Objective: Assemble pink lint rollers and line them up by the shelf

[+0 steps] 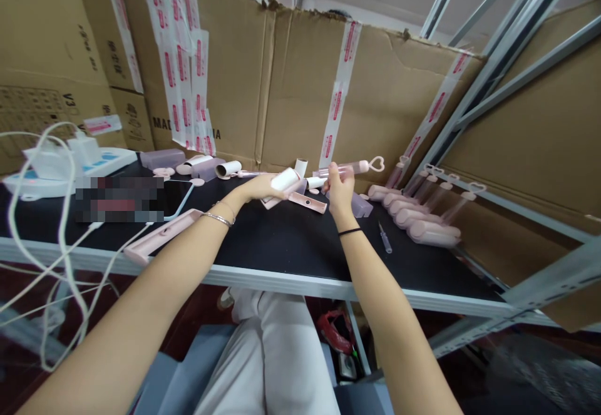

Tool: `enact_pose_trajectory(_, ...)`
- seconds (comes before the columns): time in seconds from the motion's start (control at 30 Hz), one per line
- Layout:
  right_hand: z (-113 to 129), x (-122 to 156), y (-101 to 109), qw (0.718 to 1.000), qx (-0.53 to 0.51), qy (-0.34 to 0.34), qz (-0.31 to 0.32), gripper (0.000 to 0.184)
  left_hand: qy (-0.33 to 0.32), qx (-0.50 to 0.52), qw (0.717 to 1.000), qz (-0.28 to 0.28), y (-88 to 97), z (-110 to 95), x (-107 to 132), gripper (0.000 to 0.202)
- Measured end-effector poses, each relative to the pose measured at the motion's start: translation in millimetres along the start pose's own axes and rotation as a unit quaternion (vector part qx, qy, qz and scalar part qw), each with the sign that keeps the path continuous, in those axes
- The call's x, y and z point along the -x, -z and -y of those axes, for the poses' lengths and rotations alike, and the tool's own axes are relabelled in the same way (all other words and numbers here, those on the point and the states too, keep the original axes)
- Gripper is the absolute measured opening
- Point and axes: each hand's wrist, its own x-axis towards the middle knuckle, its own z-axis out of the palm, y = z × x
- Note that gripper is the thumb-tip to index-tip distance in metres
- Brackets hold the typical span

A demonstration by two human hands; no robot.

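Note:
My left hand (263, 186) is closed around a pale pink plastic housing (295, 187) with a white cylinder (284, 179) at its upper side. My right hand (340, 186) grips a clear pink tube (348, 169), which ends in a heart-shaped loop (376, 164) pointing right. Just below and between the hands lies a pink half-shell (308, 202) with a small dark hole. Lilac translucent pieces (360, 206) rest behind and beside my right wrist. A small screwdriver-like tool with a clear handle (385, 240) lies farther right on the black table (286, 246).
Several pink cylinders with heart-loop tubes (434, 232) line the right side. Another pink shell (162, 236) lies by my left forearm. White tubes (228, 169) and lilac blocks (163, 159) sit at the back left. A power strip (110, 163), cables and a tablet (176, 199) occupy the left.

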Motion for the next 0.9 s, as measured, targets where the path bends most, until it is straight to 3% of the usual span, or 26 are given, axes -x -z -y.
enact_pose_trajectory(0.07,5.7,2.5,-7.1,0.995,-0.095,-0.026,-0.027,0.032,0.033,0.147,0.988,-0.043,-4.0,-5.1,1.1,0.057)
enact_pose_trajectory(0.13,10.4,5.7,-12.8,0.986,-0.156,-0.056,-0.038,0.035,0.048,0.279,0.957,-0.065,-9.8,-10.6,2.2,0.056)
enact_pose_trajectory(0.27,13.4,10.5,-18.1,0.973,-0.217,-0.077,-0.003,0.035,0.023,0.417,0.906,-0.067,-21.0,-23.0,4.6,0.048)
enact_pose_trajectory(0.4,12.4,12.4,-20.0,0.966,-0.241,-0.078,0.04,0.037,0.007,0.474,0.878,-0.062,-26.4,-32.1,7.0,0.043)
enact_pose_trajectory(0.57,13.0,11.4,-21.0,0.96,-0.267,-0.071,0.046,0.042,0.014,0.51,0.859,-0.051,-26.7,-35.6,7.2,0.04)
enact_pose_trajectory(0.9,9.4,11.2,-19.2,0.959,-0.265,-0.017,0.096,0.038,0.007,0.49,0.866,-0.096,-27.0,-28.4,2.7,0.037)
